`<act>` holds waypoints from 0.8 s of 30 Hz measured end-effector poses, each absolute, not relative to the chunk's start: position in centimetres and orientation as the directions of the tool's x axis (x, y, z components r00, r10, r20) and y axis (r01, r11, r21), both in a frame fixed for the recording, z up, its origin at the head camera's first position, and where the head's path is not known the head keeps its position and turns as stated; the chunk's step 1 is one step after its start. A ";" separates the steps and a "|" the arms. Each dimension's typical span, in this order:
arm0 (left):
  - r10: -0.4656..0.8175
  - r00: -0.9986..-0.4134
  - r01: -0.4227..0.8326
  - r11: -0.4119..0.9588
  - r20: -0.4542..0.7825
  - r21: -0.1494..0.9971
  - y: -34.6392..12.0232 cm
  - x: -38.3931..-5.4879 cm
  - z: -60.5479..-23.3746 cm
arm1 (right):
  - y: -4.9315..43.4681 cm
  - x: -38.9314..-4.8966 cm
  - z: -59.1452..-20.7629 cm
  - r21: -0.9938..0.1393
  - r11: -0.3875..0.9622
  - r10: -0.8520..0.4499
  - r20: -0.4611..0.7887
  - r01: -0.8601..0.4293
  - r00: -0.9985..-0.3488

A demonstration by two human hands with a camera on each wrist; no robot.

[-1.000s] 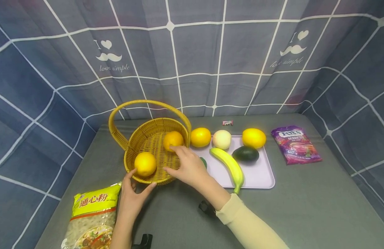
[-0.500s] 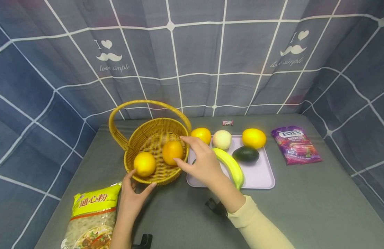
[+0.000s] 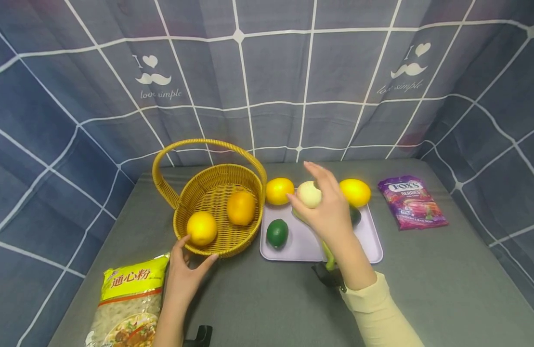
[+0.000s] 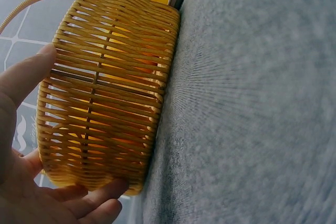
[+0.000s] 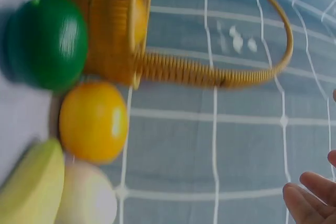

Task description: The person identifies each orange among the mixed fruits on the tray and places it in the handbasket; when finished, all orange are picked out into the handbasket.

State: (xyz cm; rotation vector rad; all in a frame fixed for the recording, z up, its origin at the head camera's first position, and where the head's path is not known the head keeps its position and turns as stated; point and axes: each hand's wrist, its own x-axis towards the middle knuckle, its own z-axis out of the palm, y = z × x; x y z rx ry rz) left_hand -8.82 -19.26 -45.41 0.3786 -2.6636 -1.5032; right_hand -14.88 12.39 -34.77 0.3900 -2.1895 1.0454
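My left hand [image 3: 186, 277] grips the front left of the yellow wicker basket [image 3: 206, 176]; in the left wrist view its thumb lies at the basket's rim and its fingers curl against the woven side. Two oranges lie inside, one at the left [image 3: 201, 228] and one at the right [image 3: 240, 208]. Above the lilac tray [image 3: 299, 248] my right hand [image 3: 332, 212] is spread with nothing in it, thumb and fingers apart around a pale round fruit [image 3: 308, 193] in the head view. That hand partly hides a banana [image 3: 330, 260] and a dark avocado [image 3: 355, 217].
A green lime-like fruit [image 3: 277, 233] sits at the tray's left. Yellow-orange fruits stand at its back left [image 3: 280, 191] and back right [image 3: 356, 193]. A purple candy bag [image 3: 411, 202] lies at the right, a pasta bag [image 3: 130, 303] at the front left.
My right hand has let go of the right orange, left in the basket, and moved right over the tray. The green fruit has come into sight. The left hand stays put.
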 end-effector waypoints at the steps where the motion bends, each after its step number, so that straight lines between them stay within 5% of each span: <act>1: -0.240 -0.968 -0.182 0.495 -0.068 0.850 -19.3 -8.8 -45.4 | 13.0 -15.0 -34.8 -0.584 0.638 0.037 0.674 -0.501 -0.738; 14: -0.242 -0.968 -0.181 0.498 -0.064 0.848 -19.2 -8.8 -45.4 | 20.0 -16.6 -36.2 -0.754 0.646 0.273 0.374 -0.119 -0.886; 24: -0.243 -0.968 -0.177 0.497 -0.059 0.850 -19.3 -8.9 -45.4 | 24.2 -18.0 -39.2 -0.744 0.666 0.333 0.237 0.051 -0.913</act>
